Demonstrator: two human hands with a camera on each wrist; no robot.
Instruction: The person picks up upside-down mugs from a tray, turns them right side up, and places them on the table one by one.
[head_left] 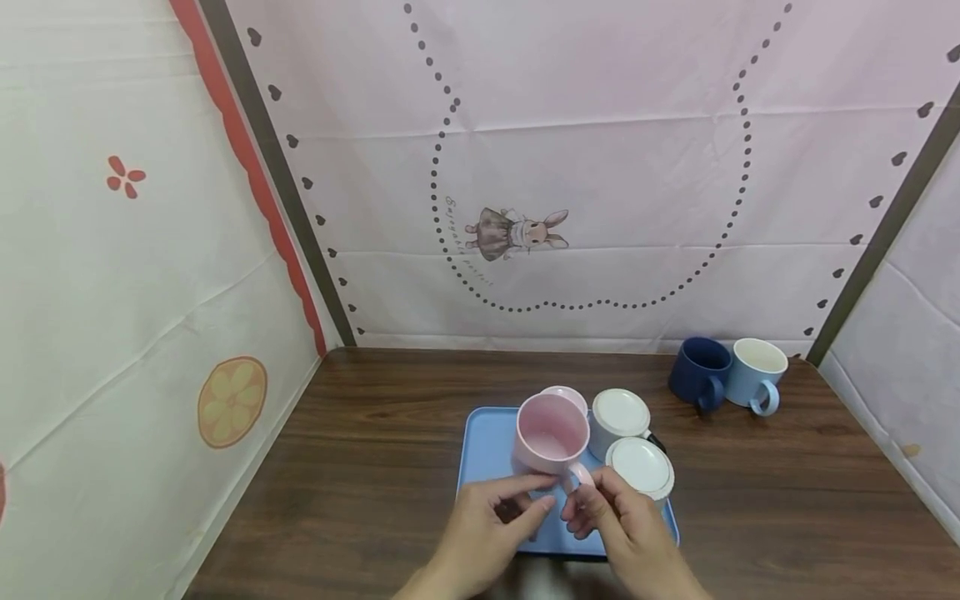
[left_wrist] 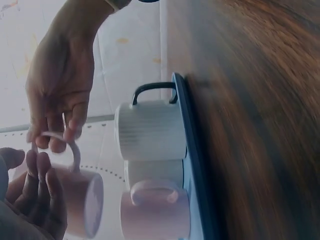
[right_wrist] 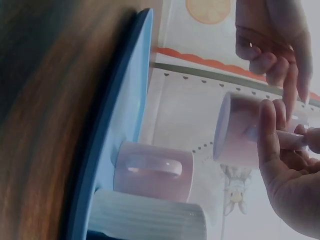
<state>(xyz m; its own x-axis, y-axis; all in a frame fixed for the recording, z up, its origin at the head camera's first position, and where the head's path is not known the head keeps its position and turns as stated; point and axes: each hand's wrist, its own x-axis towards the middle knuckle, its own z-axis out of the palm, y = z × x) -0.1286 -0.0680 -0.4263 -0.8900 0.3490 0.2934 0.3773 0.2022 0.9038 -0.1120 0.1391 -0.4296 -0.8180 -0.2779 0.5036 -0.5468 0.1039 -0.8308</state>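
A pink mug (head_left: 551, 433) is held up over the blue tray (head_left: 487, 433), mouth upward and tilted toward the head camera. My right hand (head_left: 626, 517) pinches its handle between thumb and fingers. On the other side, my left hand (head_left: 491, 521) has its index finger stretched to the mug's lower side near the handle, thumb apart from it. Behind the held mug, a second pink mug (right_wrist: 152, 170) stands on the tray, partly hidden in the head view. Two white mugs, a rear one (head_left: 621, 412) and a front one (head_left: 641, 467), stand upside down on the tray's right side.
At the table's back right stand a dark blue mug (head_left: 700, 371) and a light blue mug (head_left: 756, 371), both upright. Printed cloth walls (head_left: 600, 183) enclose the brown wooden table (head_left: 360, 467) at the back and sides. A dark handle (left_wrist: 152, 86) sticks out from one white mug.
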